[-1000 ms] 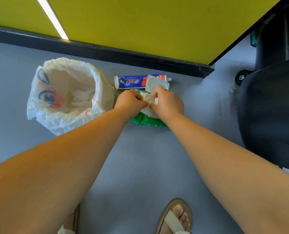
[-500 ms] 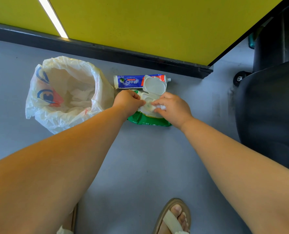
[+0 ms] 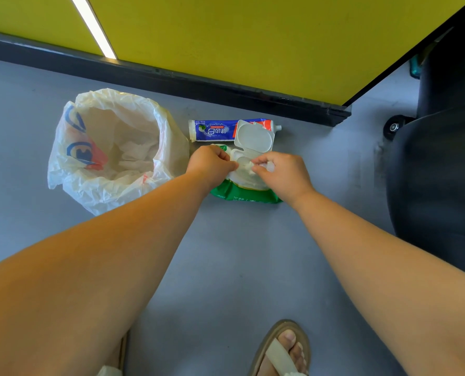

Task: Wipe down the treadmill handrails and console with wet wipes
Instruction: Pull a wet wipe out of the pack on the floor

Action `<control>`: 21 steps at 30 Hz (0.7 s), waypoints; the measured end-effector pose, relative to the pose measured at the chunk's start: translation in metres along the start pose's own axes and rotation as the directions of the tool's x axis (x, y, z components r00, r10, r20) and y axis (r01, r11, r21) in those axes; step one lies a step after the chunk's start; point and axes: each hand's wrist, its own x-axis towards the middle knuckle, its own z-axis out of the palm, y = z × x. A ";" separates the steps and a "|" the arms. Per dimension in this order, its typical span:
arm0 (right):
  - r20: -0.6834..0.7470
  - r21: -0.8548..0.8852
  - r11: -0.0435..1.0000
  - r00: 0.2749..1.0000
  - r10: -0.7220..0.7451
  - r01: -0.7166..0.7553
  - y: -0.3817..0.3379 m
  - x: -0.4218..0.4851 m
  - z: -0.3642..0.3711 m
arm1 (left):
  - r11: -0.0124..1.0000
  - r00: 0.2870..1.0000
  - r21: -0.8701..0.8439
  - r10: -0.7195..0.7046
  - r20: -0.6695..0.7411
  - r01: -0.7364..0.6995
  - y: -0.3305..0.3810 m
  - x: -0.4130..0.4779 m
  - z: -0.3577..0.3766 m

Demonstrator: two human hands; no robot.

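Observation:
A green and white pack of wet wipes (image 3: 246, 195) lies on the grey floor with its white flip lid (image 3: 254, 137) standing open. My left hand (image 3: 209, 164) presses on the pack's left side, fingers curled. My right hand (image 3: 283, 172) pinches a white wipe (image 3: 246, 167) at the pack's opening. The black treadmill (image 3: 437, 185) fills the right edge of the view; its handrails and console are out of sight.
A white plastic bag (image 3: 109, 150) with crumpled white wipes inside stands open to the left of the pack. A blue and red toothpaste tube (image 3: 212, 130) lies behind the pack. A yellow wall with a black skirting (image 3: 171, 80) runs behind. My sandalled foot (image 3: 283, 348) is at the bottom.
The two hands have drawn slightly apart over the pack, uncovering the open lid. My right hand has shifted right while still pinching the wipe.

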 end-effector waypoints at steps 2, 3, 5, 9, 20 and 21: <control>0.025 -0.067 0.992 0.994 -0.104 0.105 0.008 -0.003 -0.003 | 1.000 1.000 -0.010 -0.005 0.009 0.005 -0.001 0.001 -0.001; 0.043 -0.124 0.979 0.987 -0.155 0.160 0.010 -0.004 -0.003 | 1.000 1.000 -0.009 -0.004 0.011 0.004 -0.001 0.002 -0.001; 0.099 -0.227 0.940 0.966 -0.239 0.256 0.009 -0.005 0.002 | 1.000 1.000 -0.003 0.000 0.008 0.000 0.001 0.001 0.000; 0.183 -0.301 0.906 0.950 -0.252 0.299 -0.004 -0.002 0.010 | 1.000 1.000 0.019 0.019 0.018 -0.019 0.002 0.000 0.000; -0.037 -0.260 0.954 0.986 -0.163 0.148 0.001 -0.017 0.018 | 0.998 1.000 -0.065 -0.001 -0.002 0.001 -0.001 0.001 -0.001; 0.036 -0.310 0.933 0.982 -0.184 0.186 0.002 -0.017 0.018 | 0.999 1.000 -0.048 0.004 0.002 -0.004 -0.001 0.001 -0.001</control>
